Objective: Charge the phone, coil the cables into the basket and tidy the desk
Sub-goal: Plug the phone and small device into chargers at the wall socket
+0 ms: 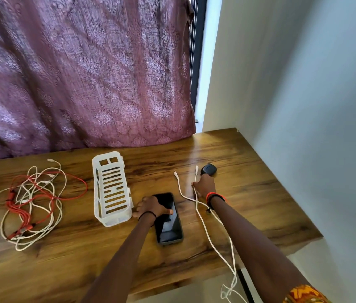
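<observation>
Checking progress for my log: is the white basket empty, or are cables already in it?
Empty. Only its slotted walls show inside the basket; the tangled cables lie on the desk left of it.

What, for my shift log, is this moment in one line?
left hand grips black smartphone | right hand holds white charging cable | red and white cable tangle loose on wooden desk, outside white slotted plastic basket
</observation>
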The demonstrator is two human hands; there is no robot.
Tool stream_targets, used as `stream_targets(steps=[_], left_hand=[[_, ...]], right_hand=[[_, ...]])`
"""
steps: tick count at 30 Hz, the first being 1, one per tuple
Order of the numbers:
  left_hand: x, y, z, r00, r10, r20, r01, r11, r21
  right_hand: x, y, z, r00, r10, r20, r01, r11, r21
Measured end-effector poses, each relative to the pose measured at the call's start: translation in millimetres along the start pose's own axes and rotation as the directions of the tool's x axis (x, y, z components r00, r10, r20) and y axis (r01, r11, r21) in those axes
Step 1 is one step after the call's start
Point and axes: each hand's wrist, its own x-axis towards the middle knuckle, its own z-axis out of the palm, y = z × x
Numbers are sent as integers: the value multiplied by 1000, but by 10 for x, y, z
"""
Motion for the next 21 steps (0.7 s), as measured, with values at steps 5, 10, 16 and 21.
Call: stream_targets(steps=[5,10,16,21], left_hand=[[22,-20,-9,997,74,35,-74,997,-9],[-71,-14,-74,994,102,31,-101,995,-22],[-88,-42,-58,995,101,18,-98,988,-121],[-119,-13,-58,991,127,45,-95,897,-432]], right_hand=[[66,-43,31,999,31,21,-32,999,32],[95,-63,-36,998,61,26,-65,975,213],[39,-119,-155,975,40,218,-175,741,648],[-59,-249,-251,960,42,277,-263,476,839]])
